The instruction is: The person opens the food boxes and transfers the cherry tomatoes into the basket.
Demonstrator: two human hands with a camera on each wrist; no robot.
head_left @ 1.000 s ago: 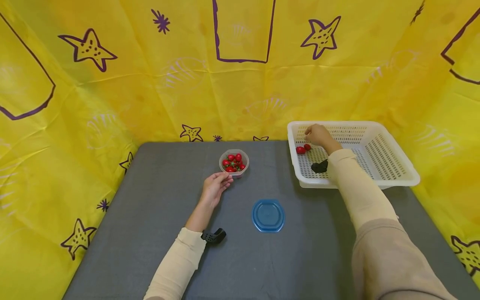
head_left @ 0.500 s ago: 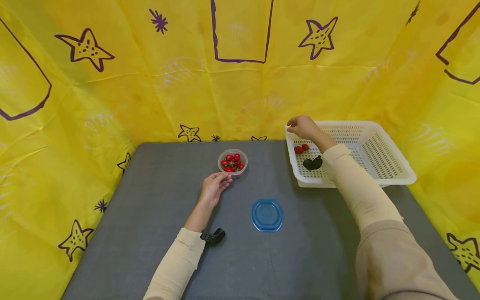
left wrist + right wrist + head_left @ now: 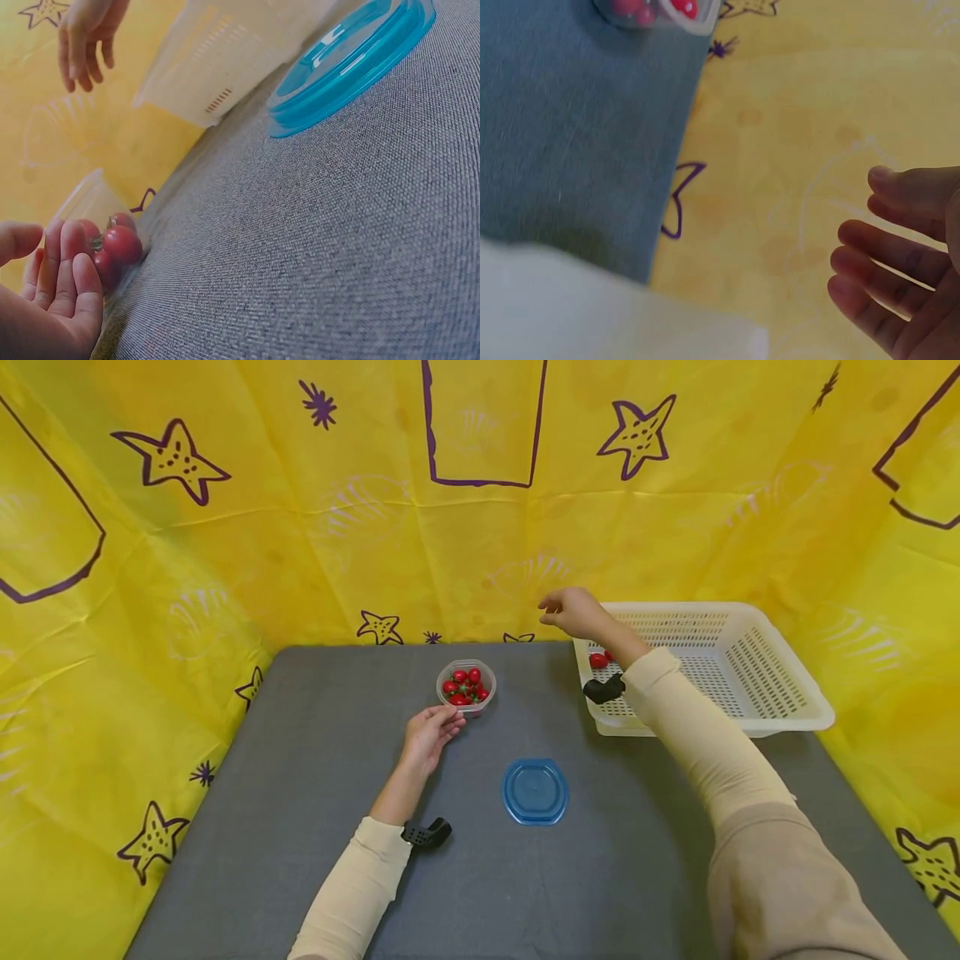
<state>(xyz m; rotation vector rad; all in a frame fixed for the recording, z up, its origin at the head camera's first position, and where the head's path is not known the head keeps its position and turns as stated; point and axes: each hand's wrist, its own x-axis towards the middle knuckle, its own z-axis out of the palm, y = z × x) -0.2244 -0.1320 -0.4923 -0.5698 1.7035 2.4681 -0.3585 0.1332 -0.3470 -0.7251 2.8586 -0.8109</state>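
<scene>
My left hand steadies a small clear plastic container by its near rim, thumb above and fingers against the outer wall. Several red cherry tomatoes with green stems lie in that container; the left wrist view shows some tomatoes just past the fingertips. My right hand hangs in the air off the left end of a white plastic basket. Its fingers are loosely bent, and the right wrist view shows nothing in this hand. Red tomatoes lie in the basket's left end, partly behind the right wrist.
A blue lid lies flat on the grey tabletop, in front of the container and basket. A yellow patterned cloth rises behind the table and along both sides. A black strap sits at the left wrist.
My right hand has come out of the basket and moved left, past its rim towards the container. The left hand, container and lid have stayed in place.
</scene>
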